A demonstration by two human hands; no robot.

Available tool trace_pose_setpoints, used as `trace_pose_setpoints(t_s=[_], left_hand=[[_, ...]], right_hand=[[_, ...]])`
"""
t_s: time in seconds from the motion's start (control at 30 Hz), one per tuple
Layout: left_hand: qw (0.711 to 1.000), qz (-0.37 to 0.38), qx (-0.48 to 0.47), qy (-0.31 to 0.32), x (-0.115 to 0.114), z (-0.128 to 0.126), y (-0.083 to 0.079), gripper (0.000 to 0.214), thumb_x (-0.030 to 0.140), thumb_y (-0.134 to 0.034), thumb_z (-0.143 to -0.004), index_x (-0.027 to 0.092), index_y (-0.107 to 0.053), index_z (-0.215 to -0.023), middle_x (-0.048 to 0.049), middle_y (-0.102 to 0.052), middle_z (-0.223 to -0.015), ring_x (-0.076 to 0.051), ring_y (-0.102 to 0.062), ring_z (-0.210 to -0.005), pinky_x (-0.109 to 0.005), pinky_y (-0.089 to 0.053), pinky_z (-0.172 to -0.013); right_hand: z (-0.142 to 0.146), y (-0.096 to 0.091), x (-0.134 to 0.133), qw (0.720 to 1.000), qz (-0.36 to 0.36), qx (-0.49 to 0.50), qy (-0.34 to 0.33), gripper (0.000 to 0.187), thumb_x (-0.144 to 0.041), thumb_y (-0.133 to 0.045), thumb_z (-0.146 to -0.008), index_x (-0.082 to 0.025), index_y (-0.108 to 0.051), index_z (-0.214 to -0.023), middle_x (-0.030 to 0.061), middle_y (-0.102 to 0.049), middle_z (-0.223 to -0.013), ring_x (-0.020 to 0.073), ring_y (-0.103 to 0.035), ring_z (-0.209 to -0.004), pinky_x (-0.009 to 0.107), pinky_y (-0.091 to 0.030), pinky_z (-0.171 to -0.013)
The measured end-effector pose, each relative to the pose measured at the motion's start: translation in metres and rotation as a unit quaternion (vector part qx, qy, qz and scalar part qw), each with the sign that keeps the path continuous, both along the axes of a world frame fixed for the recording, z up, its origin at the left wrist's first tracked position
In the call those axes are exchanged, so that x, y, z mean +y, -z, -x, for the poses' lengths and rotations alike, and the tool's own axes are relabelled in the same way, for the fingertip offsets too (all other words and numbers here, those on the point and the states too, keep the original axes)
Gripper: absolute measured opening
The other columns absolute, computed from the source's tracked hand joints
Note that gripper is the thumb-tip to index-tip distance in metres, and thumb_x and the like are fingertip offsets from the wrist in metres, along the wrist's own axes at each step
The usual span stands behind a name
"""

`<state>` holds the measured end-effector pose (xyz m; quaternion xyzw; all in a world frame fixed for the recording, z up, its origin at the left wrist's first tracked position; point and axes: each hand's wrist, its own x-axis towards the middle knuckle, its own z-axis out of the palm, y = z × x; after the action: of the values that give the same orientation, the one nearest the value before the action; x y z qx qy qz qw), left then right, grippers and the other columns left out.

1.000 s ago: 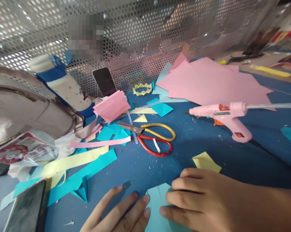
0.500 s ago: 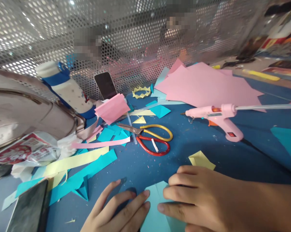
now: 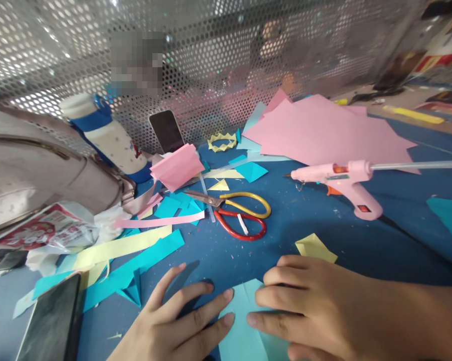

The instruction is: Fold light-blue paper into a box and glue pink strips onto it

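Head view: both hands lie low in the picture, at the near edge of the blue counter [image 3: 304, 225]. The left hand [image 3: 173, 326] rests palm down, its fingers [image 3: 207, 321] stretched out flat and gripping nothing; two fingertips press on the left edge of a pale blue paper [image 3: 241, 331]. The right hand [image 3: 323, 306] is also spread flat, and its fingers [image 3: 276, 297] press on the right side of the same paper, holding nothing. The paper lies flat on the counter between the two hands, a crease running up its middle; its lower part runs out of the picture.

Just beyond the right hand lies a yellow scrap [image 3: 316, 247]. Farther back, near the middle, are scissors [image 3: 237, 213] with one yellow and one red loop, blades pointing left. To their right a pink glue gun [image 3: 342, 183] lies on its side, nozzle to the left, and behind it are pink sheets [image 3: 323, 130].

Left of the scissors are yellow, pink and teal strips [image 3: 136, 245], with a folded pink paper [image 3: 177, 165] behind them. A dark phone [image 3: 49, 326] lies at the lower left. A second phone [image 3: 167, 131] leans on the metal mesh [image 3: 211, 60] at the back, beside a white and blue bottle [image 3: 105, 135] and a beige bag [image 3: 41, 170]. A yellow zigzag ring [image 3: 222, 142] lies near the mesh.
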<state>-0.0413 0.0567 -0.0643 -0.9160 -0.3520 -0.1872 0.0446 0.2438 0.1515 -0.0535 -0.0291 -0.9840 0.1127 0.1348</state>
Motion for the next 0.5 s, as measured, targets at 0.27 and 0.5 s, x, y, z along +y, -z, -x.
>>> trace_pose_setpoints(t_s=[0.27,0.5], left_hand=[[0.993,-0.102,-0.039,-0.032,-0.008,-0.010,0.011,0.031,0.016,-0.046,-0.102,0.020,-0.076,-0.102,0.0034,-0.073,-0.121,-0.013,-0.064,-0.105,-0.038,-0.027,-0.121],[0.991,-0.123,0.035,-0.037,-0.011,-0.007,0.013,0.038,0.014,-0.040,-0.103,0.027,-0.075,-0.107,0.0064,-0.071,-0.122,-0.011,-0.061,-0.106,-0.038,-0.019,-0.124]], right_hand=[[0.001,-0.002,-0.002,1.000,-0.009,0.010,-0.004,0.033,-0.036,-0.056,-0.098,-0.022,-0.059,-0.128,-0.0012,-0.069,-0.103,0.0170,-0.057,-0.092,0.034,-0.041,-0.080],[0.000,0.000,-0.001,1.000,0.007,0.006,-0.004,0.038,-0.037,-0.059,-0.096,-0.021,-0.058,-0.130,-0.0016,-0.069,-0.101,0.0172,-0.059,-0.093,0.034,-0.044,-0.080]])
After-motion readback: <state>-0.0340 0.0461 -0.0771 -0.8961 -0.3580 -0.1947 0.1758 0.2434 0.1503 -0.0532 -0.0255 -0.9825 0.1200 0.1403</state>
